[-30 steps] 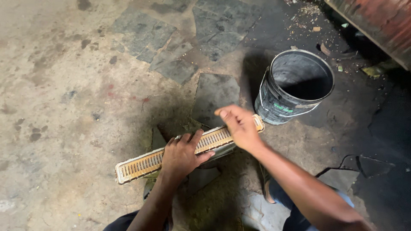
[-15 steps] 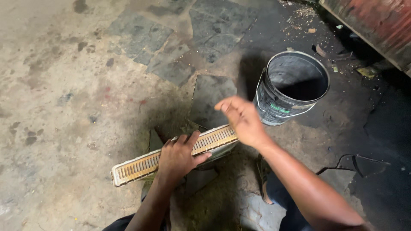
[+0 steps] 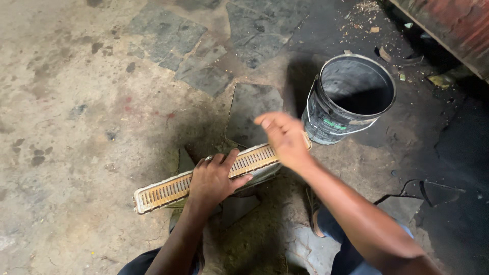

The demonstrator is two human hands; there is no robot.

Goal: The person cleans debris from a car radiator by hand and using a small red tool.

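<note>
A long, narrow finned metal core [image 3: 168,189], pale yellow with rows of slots, stands on edge on the stained concrete floor in front of me. My left hand [image 3: 214,178] presses down on its top edge near the middle, fingers spread over it. My right hand [image 3: 284,137] hovers just above the core's right end, blurred by motion, fingers loosely apart and holding nothing. A grey plastic bucket [image 3: 326,122] stands just beyond the right hand.
Flat dark stone slabs [image 3: 252,104] are set into the floor behind the core. Debris and scraps lie at the upper right near a rusty red metal edge [image 3: 448,30]. A dark wet patch [image 3: 458,153] covers the floor on the right.
My right hand has lifted off the right end of the core and risen slightly. The left hand stays on the core. The view has shifted a little.
</note>
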